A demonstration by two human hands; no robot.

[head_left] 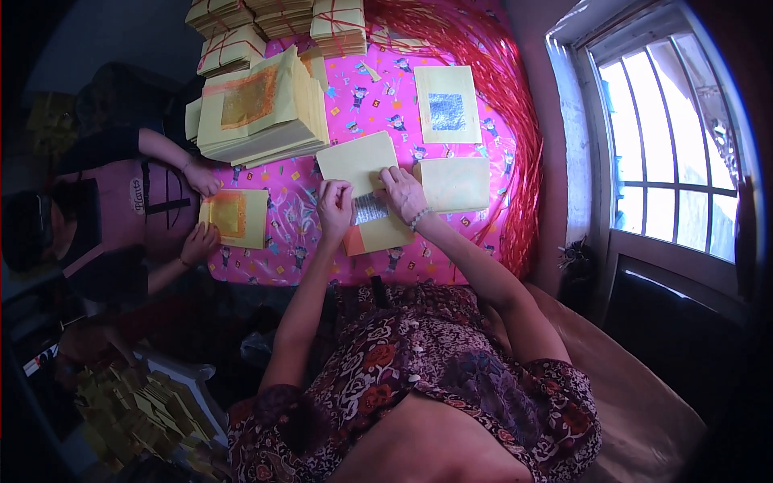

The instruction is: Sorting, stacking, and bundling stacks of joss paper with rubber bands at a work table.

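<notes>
A pale yellow paper sheet (359, 160) lies tilted in front of me, apparently over further paper. Between my hands a silver foil patch (371, 210) shows, with an orange corner (353, 240) below it. My left hand (335, 204) is closed in a pinch at the paper's left edge. My right hand (405, 196), a bead bracelet at its wrist, has its fingers bent onto the paper's right side; its fingertips are partly hidden. Beside it lies a stack of plain yellow paper (455, 185). Farther back is a yellow sheet with a silver square (448, 113).
Stacked yellow paper (262, 113) stands at the back left, with tied bundles (338, 26) behind. Red strands (515, 121) hang along the right edge of the pink patterned tablecloth (306, 266). At left, another person's hands (200, 241) hold a gold-patched sheet (254, 219). A barred window (672, 137) is at right.
</notes>
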